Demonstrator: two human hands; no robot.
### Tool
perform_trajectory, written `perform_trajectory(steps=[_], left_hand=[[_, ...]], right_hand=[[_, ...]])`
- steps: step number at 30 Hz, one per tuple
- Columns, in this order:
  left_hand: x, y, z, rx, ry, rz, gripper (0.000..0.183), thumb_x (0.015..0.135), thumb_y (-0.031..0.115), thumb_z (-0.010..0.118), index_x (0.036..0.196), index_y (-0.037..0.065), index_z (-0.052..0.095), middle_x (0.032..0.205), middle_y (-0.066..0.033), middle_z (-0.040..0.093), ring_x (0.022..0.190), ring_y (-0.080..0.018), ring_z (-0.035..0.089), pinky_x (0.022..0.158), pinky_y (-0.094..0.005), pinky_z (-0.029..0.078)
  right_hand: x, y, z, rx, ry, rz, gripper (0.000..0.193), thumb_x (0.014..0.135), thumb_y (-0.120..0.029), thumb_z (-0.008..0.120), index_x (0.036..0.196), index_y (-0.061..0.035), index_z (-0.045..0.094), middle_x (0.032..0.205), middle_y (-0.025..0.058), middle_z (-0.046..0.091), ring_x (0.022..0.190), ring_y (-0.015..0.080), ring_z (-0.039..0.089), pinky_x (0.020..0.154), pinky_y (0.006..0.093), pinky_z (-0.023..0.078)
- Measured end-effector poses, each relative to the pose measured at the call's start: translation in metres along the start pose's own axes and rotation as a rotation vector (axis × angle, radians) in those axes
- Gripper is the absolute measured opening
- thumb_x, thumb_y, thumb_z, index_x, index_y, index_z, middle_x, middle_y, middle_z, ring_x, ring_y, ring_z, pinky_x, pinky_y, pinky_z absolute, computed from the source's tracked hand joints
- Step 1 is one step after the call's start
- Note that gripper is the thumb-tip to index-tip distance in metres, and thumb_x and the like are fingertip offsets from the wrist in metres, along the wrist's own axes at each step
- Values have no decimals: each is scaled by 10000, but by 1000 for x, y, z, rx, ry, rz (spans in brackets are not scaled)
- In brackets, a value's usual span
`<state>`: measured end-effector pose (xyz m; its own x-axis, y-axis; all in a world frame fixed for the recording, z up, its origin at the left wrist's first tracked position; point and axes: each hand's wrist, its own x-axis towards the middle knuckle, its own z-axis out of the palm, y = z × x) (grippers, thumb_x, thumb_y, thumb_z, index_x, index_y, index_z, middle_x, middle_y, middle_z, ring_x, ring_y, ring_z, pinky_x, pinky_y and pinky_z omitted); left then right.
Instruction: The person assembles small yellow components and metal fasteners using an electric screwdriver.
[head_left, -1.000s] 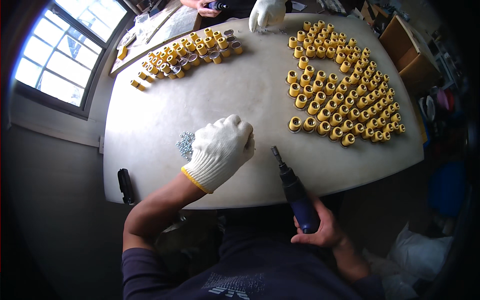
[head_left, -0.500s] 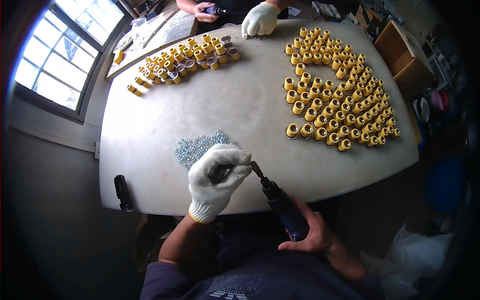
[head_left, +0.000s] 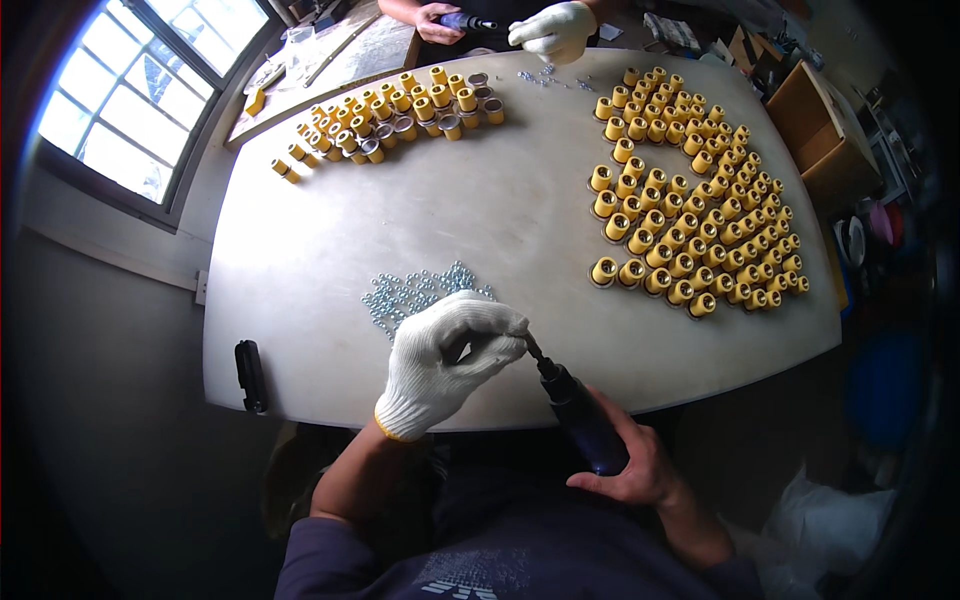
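My right hand (head_left: 640, 468) is bare and wrapped round the dark purple body of an electric screwdriver (head_left: 588, 428), whose bit points up and to the left. A white knitted glove covers my left hand (head_left: 418, 365). Its thumb and fingers are pinched together at the tip of the bit; whatever lies between them is hidden. Just beyond the glove, small shiny metal pieces (head_left: 405, 302) lie scattered on the pale tabletop (head_left: 480, 215), too small to tell their exact kind.
Yellow sleeves on round bases (head_left: 690, 230) stand in a large group at right. More yellow sleeves (head_left: 385, 110) stand far left. Across the table a co-worker's gloved hand (head_left: 558, 32) hovers near another screwdriver (head_left: 465, 22). A black object (head_left: 250, 377) lies at the left edge.
The whole view has shifted slightly. My left fingertips and the bit's tip have come together. The co-worker's gloved hand has moved off the tabletop, showing small metal pieces there.
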<state>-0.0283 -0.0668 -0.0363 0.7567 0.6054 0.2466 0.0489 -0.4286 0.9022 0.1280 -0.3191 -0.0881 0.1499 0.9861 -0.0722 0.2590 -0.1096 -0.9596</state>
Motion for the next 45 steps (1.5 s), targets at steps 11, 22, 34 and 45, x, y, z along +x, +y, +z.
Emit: perform_trajectory(steps=[11,22,34,45], left_hand=[[179,-105,-66,669,547,-61,538,827,360,874,1203,17,697,909,-130,738,855,-267,715,827,-365,564],[200,-118,-77,699,581,-180,719,821,485,863,1265,-42,663,1117,-197,762,1020,-309,737,907,-394,561],[59,-31,0,853,-257,129,164,913,232,742,1043,134,763,968,-84,697,873,-286,714,711,-418,586],[62,-30,15,1268,-308,163,156,903,237,675,869,88,700,908,-106,680,848,-318,725,694,-453,596]], right_hand=[[-6,-5,2,99,-10,110,1185,724,-380,985,1625,-9,309,1489,225,589,1359,317,609,1132,407,480],[-14,-1,2,146,39,114,1180,722,-357,990,1627,-19,312,1484,204,600,1351,304,616,1127,399,482],[-21,1,-2,113,56,137,1168,732,-343,986,1622,-5,310,1480,210,601,1341,297,624,1117,398,490],[-44,24,8,286,41,119,1204,672,-339,1026,1607,1,347,1438,173,634,1269,243,652,1084,367,494]])
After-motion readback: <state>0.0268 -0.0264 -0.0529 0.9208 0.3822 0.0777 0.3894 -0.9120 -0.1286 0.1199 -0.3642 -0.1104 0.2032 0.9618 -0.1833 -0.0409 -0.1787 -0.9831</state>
